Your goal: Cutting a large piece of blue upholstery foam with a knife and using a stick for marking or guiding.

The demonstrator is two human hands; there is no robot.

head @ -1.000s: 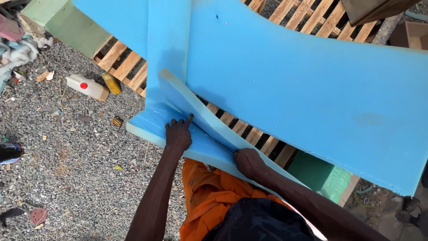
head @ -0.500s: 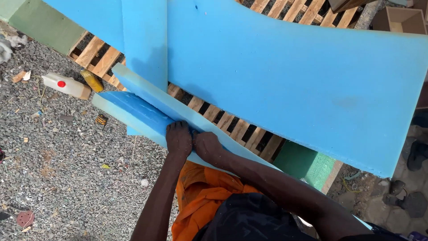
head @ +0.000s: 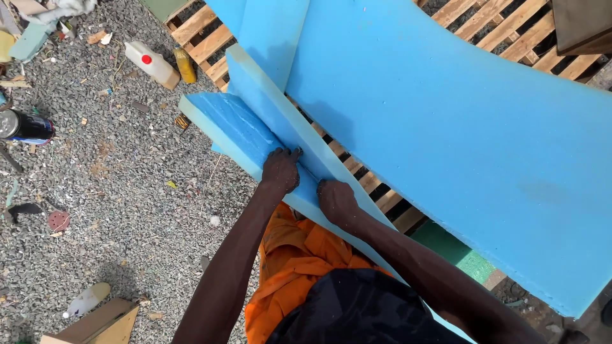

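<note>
Left hand point(head: 281, 169) and right hand point(head: 337, 200) press knuckles-down, side by side, on the blue foam strip point(head: 245, 130); uneven pressure could tear its edge.

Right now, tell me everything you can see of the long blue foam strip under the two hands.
The foam strip is a long, thick slab of light blue foam with a rough, torn-looking top face and paler side edges. It runs diagonally from upper left to lower right, its far end jutting over the gravel. The left hand and right hand press on it side by side. A thinner blue foam sheet lies against its upper edge.
</note>
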